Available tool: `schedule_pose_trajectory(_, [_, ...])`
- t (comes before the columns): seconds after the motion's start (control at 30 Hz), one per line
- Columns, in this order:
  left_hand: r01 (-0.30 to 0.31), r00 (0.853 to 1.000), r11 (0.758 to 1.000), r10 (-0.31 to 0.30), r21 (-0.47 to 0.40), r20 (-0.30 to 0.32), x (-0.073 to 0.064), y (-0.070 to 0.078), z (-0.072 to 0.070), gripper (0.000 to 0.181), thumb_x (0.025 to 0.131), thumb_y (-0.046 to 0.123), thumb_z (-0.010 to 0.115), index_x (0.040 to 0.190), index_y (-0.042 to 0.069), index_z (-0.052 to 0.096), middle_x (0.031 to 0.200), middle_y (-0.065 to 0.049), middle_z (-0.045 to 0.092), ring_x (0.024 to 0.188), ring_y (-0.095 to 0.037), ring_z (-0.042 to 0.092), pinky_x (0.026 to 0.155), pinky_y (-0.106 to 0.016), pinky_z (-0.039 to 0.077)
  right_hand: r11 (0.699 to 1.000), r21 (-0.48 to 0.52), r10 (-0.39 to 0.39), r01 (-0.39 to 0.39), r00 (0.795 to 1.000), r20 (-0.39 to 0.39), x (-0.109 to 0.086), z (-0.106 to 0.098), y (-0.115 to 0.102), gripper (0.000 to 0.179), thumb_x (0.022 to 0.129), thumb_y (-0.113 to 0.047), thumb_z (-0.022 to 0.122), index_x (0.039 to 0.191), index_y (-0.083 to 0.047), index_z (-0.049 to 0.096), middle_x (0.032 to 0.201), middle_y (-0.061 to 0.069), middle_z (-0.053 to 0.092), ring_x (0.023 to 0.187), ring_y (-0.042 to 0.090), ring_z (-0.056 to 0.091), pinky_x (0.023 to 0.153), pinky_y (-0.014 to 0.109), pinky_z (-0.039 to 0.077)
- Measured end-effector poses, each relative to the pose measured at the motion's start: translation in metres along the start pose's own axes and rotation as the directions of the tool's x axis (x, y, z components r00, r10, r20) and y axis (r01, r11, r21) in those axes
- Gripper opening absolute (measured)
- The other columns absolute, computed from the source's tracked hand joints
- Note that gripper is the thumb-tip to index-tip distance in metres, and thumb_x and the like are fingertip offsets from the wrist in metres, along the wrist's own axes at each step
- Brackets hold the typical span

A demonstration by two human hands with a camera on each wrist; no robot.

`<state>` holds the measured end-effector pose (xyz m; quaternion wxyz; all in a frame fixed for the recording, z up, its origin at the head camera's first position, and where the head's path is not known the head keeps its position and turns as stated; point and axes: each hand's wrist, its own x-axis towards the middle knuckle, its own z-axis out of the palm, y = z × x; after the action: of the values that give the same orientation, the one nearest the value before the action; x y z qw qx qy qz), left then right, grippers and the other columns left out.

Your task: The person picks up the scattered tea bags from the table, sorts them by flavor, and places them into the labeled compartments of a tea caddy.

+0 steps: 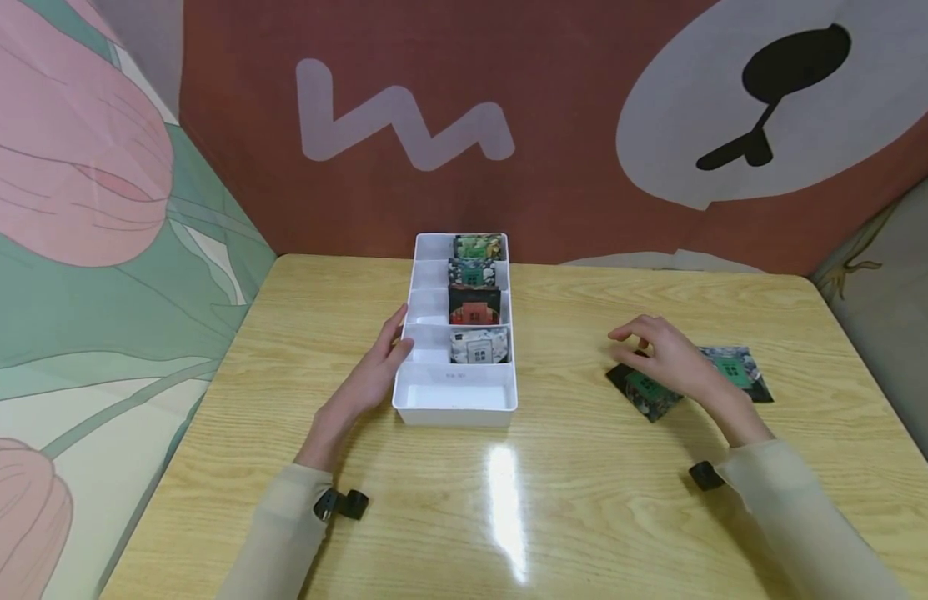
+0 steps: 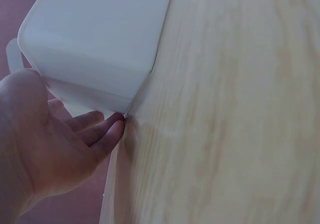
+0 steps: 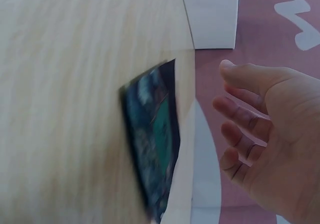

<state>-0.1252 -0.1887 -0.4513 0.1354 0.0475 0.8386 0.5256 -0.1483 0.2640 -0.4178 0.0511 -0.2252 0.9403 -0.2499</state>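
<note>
A long white divided tray (image 1: 456, 393) stands on the table, and my left hand (image 1: 372, 368) rests along its left side. In the left wrist view, the fingertips touch the lower edge of the tray wall (image 2: 95, 39), with the thumb up by the rim. My right hand (image 1: 669, 354) is above a dark packet with a green label (image 1: 647, 395); its fingers are loosely curled and hold nothing. Partly behind the right wrist lies a second green-labelled packet (image 1: 739, 367). In the right wrist view, a green-labelled packet (image 3: 152, 134) lies left of the hand.
Packets fill parts of the tray's compartments: a green one (image 1: 479, 246), a green-labelled one (image 1: 473, 273), a dark one with a red label (image 1: 474, 308) and a white one (image 1: 479, 347). A printed cloth wall (image 1: 554, 183) rises behind the table (image 1: 576, 500).
</note>
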Motion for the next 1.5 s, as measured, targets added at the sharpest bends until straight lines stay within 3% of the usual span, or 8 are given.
schedule_pose_trajectory(0.13, [-0.004,1.000,1.000,0.004,-0.006,-0.003,0.000,0.000,0.000,0.061,0.106,0.051,0.032,0.159,0.041,0.004,0.162,-0.014,0.025,0.145,-0.037,0.033,0.119,-0.058,0.025,1.000,0.010,0.012,-0.012,1.000,-0.005,-0.010,-0.001,0.008,0.032,0.097,-0.024,0.066,0.123,-0.006,0.066,0.114,0.011,0.064,0.090,0.024,0.053,0.075,0.041,0.047])
schedule_pose_trajectory(0.37, [-0.064,0.998,0.996,0.064,-0.060,-0.005,0.001,-0.003,0.001,0.060,0.108,0.037,0.035,0.160,0.035,0.006,0.159,-0.018,0.030,0.140,-0.039,0.041,0.117,-0.055,0.031,0.999,-0.006,0.043,-0.043,0.999,-0.001,-0.027,-0.004,0.021,0.035,0.097,-0.028,0.065,0.125,-0.006,0.065,0.115,0.012,0.063,0.093,0.026,0.057,0.075,0.043,0.049])
schedule_pose_trajectory(0.67, [-0.033,0.999,0.999,0.032,-0.021,-0.015,0.001,-0.002,0.000,0.061,0.107,0.045,0.036,0.160,0.036,0.006,0.159,-0.015,0.031,0.140,-0.036,0.041,0.117,-0.054,0.031,0.997,-0.036,0.064,-0.065,0.998,-0.029,-0.040,-0.001,0.033,0.035,0.096,-0.028,0.067,0.123,-0.006,0.066,0.113,0.012,0.064,0.093,0.027,0.059,0.076,0.045,0.051])
schedule_pose_trajectory(0.93, [-0.034,0.999,0.999,0.034,-0.028,-0.007,0.000,-0.002,0.000,0.061,0.107,0.046,0.035,0.160,0.038,0.006,0.160,-0.014,0.030,0.141,-0.036,0.041,0.118,-0.054,0.030,0.991,-0.048,0.125,-0.125,0.992,0.002,-0.051,-0.003,0.036,0.040,0.095,-0.034,0.068,0.126,-0.008,0.065,0.116,0.012,0.065,0.093,0.023,0.057,0.075,0.041,0.047])
schedule_pose_trajectory(1.23, [-0.028,1.000,0.999,0.028,-0.039,0.001,0.001,-0.005,0.001,0.061,0.107,0.047,0.034,0.159,0.039,0.005,0.163,-0.013,0.026,0.144,-0.035,0.035,0.119,-0.055,0.026,0.986,-0.048,0.162,-0.160,0.986,0.049,-0.055,-0.003,0.036,0.056,0.091,-0.041,0.071,0.134,-0.007,0.059,0.113,0.011,0.062,0.081,0.017,0.045,0.068,0.031,0.037])
schedule_pose_trajectory(1.5, [-0.024,1.000,0.999,0.024,-0.029,-0.002,0.002,-0.004,0.001,0.060,0.107,0.046,0.034,0.159,0.039,0.005,0.162,-0.013,0.026,0.145,-0.035,0.035,0.119,-0.055,0.026,0.978,-0.012,0.208,-0.208,0.976,0.062,-0.053,-0.002,0.039,0.060,0.091,-0.035,0.073,0.136,0.001,0.055,0.100,0.009,0.062,0.082,0.017,0.051,0.067,0.029,0.043])
